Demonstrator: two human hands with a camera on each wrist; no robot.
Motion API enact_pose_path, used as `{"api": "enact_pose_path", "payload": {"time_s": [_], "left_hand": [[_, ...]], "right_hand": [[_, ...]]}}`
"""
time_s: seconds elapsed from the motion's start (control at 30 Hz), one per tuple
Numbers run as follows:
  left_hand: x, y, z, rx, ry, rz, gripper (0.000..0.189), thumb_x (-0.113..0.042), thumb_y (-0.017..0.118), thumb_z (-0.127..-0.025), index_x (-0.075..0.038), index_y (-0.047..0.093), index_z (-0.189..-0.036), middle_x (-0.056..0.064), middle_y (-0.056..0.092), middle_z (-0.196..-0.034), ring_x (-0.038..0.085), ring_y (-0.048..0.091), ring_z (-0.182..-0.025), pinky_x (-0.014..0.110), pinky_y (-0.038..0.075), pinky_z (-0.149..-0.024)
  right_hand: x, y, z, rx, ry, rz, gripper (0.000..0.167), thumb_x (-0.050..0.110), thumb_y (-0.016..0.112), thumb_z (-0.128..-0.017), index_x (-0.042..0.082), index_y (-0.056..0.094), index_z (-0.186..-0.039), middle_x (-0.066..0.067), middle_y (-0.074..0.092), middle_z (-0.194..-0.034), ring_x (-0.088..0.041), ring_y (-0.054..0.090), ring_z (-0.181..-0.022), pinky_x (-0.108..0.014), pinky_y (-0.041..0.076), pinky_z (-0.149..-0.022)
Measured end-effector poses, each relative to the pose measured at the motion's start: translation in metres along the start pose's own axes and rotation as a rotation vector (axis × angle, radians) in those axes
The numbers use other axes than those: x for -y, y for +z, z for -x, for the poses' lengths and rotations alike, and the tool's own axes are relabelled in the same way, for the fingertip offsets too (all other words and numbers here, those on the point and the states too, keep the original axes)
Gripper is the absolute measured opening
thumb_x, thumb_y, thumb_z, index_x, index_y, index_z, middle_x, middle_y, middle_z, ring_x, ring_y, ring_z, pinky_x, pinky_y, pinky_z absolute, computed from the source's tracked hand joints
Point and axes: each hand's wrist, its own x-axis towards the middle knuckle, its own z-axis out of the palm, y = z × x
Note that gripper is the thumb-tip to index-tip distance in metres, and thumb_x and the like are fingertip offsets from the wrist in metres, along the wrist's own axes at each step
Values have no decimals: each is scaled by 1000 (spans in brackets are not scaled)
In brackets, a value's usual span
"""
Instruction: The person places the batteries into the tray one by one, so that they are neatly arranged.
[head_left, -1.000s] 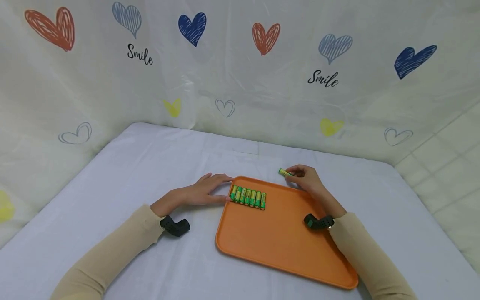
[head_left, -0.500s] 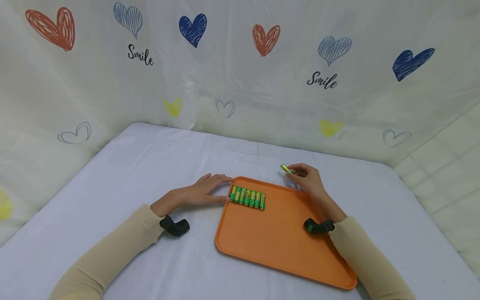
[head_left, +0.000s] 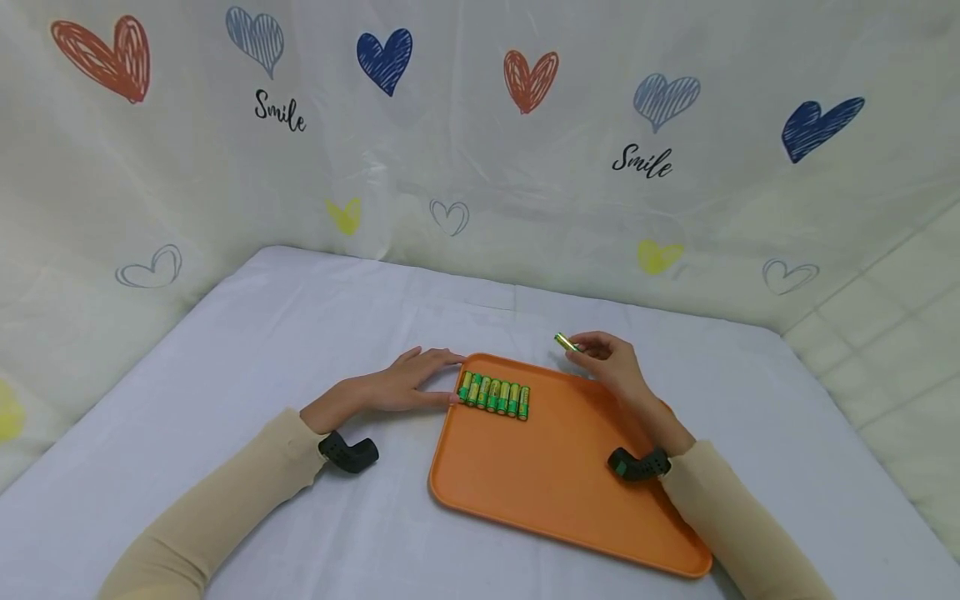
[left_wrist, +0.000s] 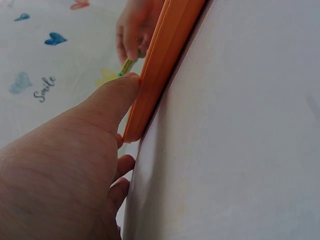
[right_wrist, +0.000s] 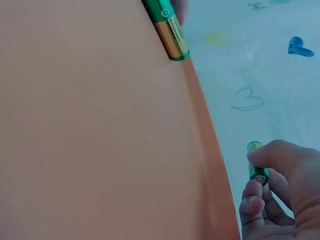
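Observation:
In the head view, an orange tray (head_left: 555, 475) lies on the table, several green-and-yellow batteries (head_left: 492, 395) standing side by side as a row in its far left corner. Resting at that corner, my left hand (head_left: 405, 385) has its fingers stretched out; the thumb touches the tray's side, as the left wrist view also shows. Just beyond the far rim, my right hand (head_left: 617, 365) pinches one more battery (head_left: 565, 342) between thumb and fingers. The right wrist view shows this battery (right_wrist: 254, 146) held tilted, one end facing the camera.
A white cloth (head_left: 315, 317) covers the table. Behind it hangs a pale curtain (head_left: 465, 142) printed with hearts. Black wrist mounts (head_left: 349, 454) sit on both arms; the right one hangs over the tray.
My right hand has lifted the battery slightly and turned it, then shifted a little left with it. My left hand and the row of batteries stay in place.

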Motion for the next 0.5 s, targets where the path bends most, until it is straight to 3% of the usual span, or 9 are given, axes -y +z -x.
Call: {"api": "enact_pose_path", "payload": {"time_s": [0.27, 0.5], "left_hand": [[0, 2, 1, 3, -3, -2, 69, -50, 57, -95, -18, 34, -152, 4, 31, -157, 24, 17, -149, 49, 0, -120], [0, 0, 0, 3, 6, -7, 70, -51, 57, -95, -19, 33, -152, 5, 30, -157, 24, 17, -149, 49, -1, -120]], "right_hand": [[6, 5, 9, 82, 8, -72, 36, 15, 73, -89, -5, 64, -117, 6, 61, -83, -9, 57, -70, -21, 48, -57], [18, 12, 17, 142, -1, -60, 33, 14, 72, -89, -4, 65, -116, 3, 64, -88, -12, 61, -79, -22, 52, -67]]}}
